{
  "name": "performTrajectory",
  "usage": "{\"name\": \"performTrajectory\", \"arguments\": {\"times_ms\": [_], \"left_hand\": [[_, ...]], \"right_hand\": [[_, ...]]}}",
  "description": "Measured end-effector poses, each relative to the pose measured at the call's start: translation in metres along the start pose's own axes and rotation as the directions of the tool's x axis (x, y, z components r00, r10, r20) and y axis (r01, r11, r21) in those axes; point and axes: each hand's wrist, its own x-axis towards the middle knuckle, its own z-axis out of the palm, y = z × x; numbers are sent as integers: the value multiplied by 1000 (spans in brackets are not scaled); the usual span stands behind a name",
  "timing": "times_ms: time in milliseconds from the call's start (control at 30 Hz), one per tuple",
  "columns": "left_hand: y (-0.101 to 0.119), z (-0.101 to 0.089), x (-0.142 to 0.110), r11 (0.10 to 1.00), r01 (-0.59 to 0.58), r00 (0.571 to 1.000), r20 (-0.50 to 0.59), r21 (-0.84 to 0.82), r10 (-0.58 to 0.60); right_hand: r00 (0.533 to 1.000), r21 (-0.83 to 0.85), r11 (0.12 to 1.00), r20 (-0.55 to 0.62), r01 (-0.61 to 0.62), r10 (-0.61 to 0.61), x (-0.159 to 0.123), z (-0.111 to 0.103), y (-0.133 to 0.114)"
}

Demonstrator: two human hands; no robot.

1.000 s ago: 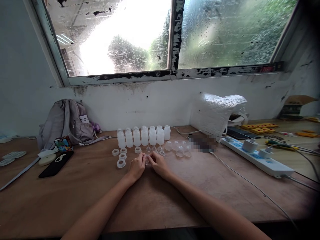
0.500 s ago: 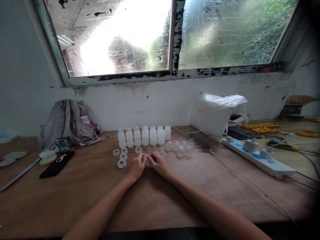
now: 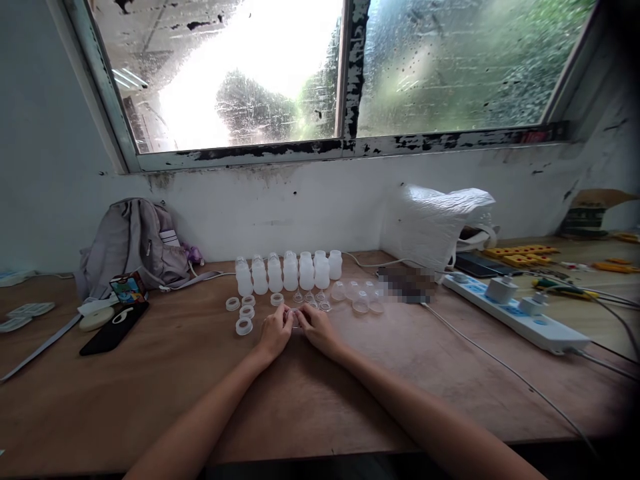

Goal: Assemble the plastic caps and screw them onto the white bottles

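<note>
My left hand (image 3: 277, 330) and my right hand (image 3: 317, 328) meet at the middle of the table, fingertips pinched together. Between them is a small clear baby-bottle teat (image 3: 297, 321), mostly covered by the fingers. Just beyond my hands stand several more clear teats (image 3: 309, 298). Behind these, frosted white baby bottles (image 3: 275, 275) form a row; those on the left have tops on, those on the right look open. Left of my left hand lie several white collar rings (image 3: 244, 326). Translucent domed caps (image 3: 361, 305) sit in a group to the right of my right hand.
A grey backpack (image 3: 133, 243) leans on the wall at the left, with a black phone (image 3: 114, 330) and a tape roll (image 3: 97, 319) before it. At the right are a power strip (image 3: 517, 317), cables and a white bag (image 3: 425, 223). A blurred dark object (image 3: 406, 285) lies behind the caps.
Both hands stay together in nearly the same place. The fingers have shifted slightly on the clear teat, and its rim shows at a different tilt.
</note>
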Motion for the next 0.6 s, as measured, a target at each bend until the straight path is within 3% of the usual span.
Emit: {"name": "performTrajectory", "arguments": {"times_ms": [267, 600], "left_hand": [[-2, 0, 1, 1000, 1, 1000, 4, -26, -1], [-3, 0, 2, 974, -11, 1000, 22, -228, 17]], "right_hand": [[1000, -33, 999, 5, 21, -20, 1, -2, -1], [1000, 93, 995, 3, -27, 26, 1, -3, 0]]}}
